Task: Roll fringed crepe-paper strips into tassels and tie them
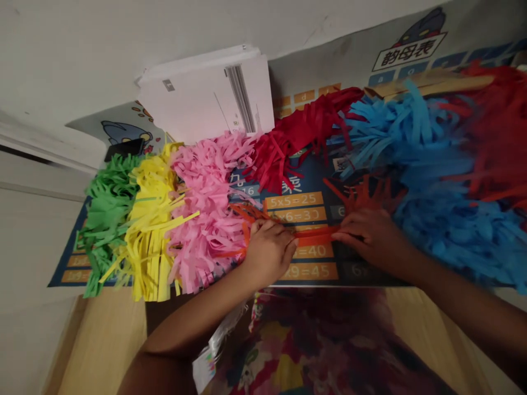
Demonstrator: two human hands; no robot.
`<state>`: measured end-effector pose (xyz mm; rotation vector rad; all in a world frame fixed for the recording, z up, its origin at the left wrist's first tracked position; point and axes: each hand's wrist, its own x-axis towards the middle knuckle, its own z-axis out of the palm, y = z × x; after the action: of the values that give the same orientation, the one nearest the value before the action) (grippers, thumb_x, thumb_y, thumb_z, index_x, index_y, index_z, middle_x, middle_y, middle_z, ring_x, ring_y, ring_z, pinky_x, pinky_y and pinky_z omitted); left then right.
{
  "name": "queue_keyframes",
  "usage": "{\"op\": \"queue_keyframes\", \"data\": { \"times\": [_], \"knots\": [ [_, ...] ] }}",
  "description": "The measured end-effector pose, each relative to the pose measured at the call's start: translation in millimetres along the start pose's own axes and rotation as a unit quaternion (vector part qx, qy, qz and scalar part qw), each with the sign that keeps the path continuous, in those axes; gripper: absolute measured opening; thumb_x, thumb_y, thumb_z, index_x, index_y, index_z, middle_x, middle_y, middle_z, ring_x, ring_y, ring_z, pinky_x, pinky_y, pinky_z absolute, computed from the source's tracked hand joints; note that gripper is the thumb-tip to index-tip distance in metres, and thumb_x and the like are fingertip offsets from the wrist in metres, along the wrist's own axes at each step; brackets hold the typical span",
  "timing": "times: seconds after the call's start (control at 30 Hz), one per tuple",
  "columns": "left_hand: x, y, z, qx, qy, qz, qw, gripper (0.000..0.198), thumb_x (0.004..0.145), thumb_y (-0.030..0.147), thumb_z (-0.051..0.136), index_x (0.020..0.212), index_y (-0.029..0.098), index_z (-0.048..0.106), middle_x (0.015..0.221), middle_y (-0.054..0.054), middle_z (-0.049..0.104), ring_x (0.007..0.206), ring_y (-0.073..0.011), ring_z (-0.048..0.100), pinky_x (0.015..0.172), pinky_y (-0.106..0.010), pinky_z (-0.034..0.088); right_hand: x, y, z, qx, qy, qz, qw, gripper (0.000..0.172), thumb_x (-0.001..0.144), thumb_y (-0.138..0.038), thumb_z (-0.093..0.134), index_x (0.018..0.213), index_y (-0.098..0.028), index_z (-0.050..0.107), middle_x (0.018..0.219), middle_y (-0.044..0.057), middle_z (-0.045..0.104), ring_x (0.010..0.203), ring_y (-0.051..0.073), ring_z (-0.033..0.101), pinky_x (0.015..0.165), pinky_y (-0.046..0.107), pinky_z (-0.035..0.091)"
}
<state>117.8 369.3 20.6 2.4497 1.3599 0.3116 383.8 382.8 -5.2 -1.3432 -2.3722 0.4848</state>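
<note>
My left hand [269, 249] is curled shut on an orange fringed paper strip [315, 236] that lies on a blue multiplication-table mat [304, 206]. My right hand [368, 236] pinches the same strip from the right, fingers pressed together on it. The strip's cut fringe [362, 195] sticks up behind my right hand. Just left of my left hand sits a pink fringe pile [208, 206].
Piles of cut paper fringe line the mat: green [107, 214], yellow [150, 225], red [296, 137], blue [428, 181] and more red [498, 137] at the far right. A stack of white paper [206, 93] lies behind. A black phone [123, 148] rests at the back left.
</note>
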Motion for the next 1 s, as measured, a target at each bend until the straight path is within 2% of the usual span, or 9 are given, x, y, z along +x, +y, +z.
{"op": "queue_keyframes", "data": {
  "times": [0.17,0.43,0.53,0.6,0.7,0.77,0.8,0.93,1.0],
  "knots": [
    [3.9,2.3,4.2,0.039,0.016,-0.02,0.999,0.034,0.1,0.032,0.048,0.078,0.018,0.069,0.078,-0.005,0.07,0.082,-0.0226,0.058,0.081,-0.043,0.036,8.6,-2.2,3.5,-0.046,0.019,0.032,0.998,0.046,0.101,-0.047,0.048,0.066,-0.022,0.066,0.07,0.002,0.067,0.074,0.02,0.06,0.067,0.035,0.03],
    [9.2,-0.2,7.5,0.074,0.033,-0.004,0.997,0.037,0.099,0.035,0.049,0.072,0.018,0.068,0.073,-0.006,0.068,0.078,-0.0222,0.057,0.075,-0.041,0.034,10.6,-1.1,5.8,-0.051,0.018,0.037,0.998,0.045,0.1,-0.046,0.049,0.064,-0.022,0.061,0.067,0.002,0.065,0.07,0.02,0.059,0.067,0.035,0.029],
    [8.1,-1.1,7.8,0.089,0.038,-0.003,0.995,0.033,0.099,0.036,0.051,0.077,0.018,0.068,0.074,-0.006,0.068,0.078,-0.0229,0.058,0.075,-0.041,0.034,10.7,-0.2,5.6,-0.066,0.02,0.035,0.997,0.041,0.098,-0.045,0.052,0.066,-0.022,0.061,0.066,0.002,0.064,0.069,0.02,0.058,0.067,0.035,0.027],
    [6.0,-1.9,5.3,0.113,0.064,0.007,0.991,0.023,0.098,0.033,0.055,0.089,0.019,0.07,0.084,-0.007,0.07,0.086,-0.0246,0.059,0.078,-0.042,0.035,9.5,-3.5,1.6,-0.098,0.039,0.037,0.994,0.035,0.097,-0.043,0.056,0.07,-0.021,0.063,0.069,0.003,0.066,0.07,0.021,0.057,0.067,0.036,0.027],
    [2.8,-2.6,-1.1,0.15,0.077,0.109,0.98,0.018,0.099,0.023,0.055,0.11,0.021,0.068,0.108,-0.007,0.073,0.102,-0.0242,0.057,0.088,-0.042,0.037,5.6,-16.0,-9.0,-0.152,0.082,-0.034,0.984,0.018,0.095,-0.032,0.061,0.082,-0.022,0.069,0.087,0.003,0.073,0.088,0.023,0.061,0.078,0.041,0.03],
    [2.0,-1.9,-4.7,0.165,0.053,0.189,0.966,0.02,0.1,0.02,0.052,0.114,0.021,0.067,0.115,-0.004,0.073,0.104,-0.0223,0.057,0.093,-0.041,0.036,2.9,-25.5,-15.1,-0.165,0.071,-0.12,0.977,0.013,0.096,-0.025,0.061,0.088,-0.024,0.07,0.095,0.0,0.074,0.097,0.023,0.061,0.088,0.045,0.03],
    [2.2,-1.0,-5.6,0.17,0.043,0.209,0.962,0.021,0.101,0.02,0.051,0.114,0.019,0.067,0.115,-0.004,0.073,0.104,-0.0222,0.057,0.094,-0.042,0.036,2.1,-29.1,-16.8,-0.171,0.053,-0.154,0.972,0.014,0.097,-0.023,0.059,0.089,-0.024,0.07,0.094,-0.001,0.075,0.097,0.022,0.06,0.092,0.046,0.03],
    [5.9,6.3,-4.5,0.164,0.029,0.186,0.968,0.025,0.1,0.029,0.052,0.11,0.015,0.07,0.105,-0.008,0.074,0.103,-0.0252,0.057,0.098,-0.048,0.034,5.1,-30.6,-14.2,-0.234,-0.01,-0.217,0.947,0.03,0.1,-0.012,0.046,0.086,-0.023,0.07,0.085,0.001,0.072,0.091,0.02,0.058,0.097,0.046,0.031],
    [8.5,10.1,-2.7,0.161,0.027,0.166,0.973,0.027,0.099,0.034,0.052,0.104,0.016,0.071,0.097,-0.008,0.073,0.101,-0.0263,0.057,0.099,-0.051,0.034,10.0,-26.3,-11.3,-0.233,-0.009,-0.22,0.947,0.032,0.1,-0.012,0.044,0.081,-0.023,0.068,0.079,0.001,0.07,0.086,0.019,0.058,0.095,0.045,0.032]
  ]
}}
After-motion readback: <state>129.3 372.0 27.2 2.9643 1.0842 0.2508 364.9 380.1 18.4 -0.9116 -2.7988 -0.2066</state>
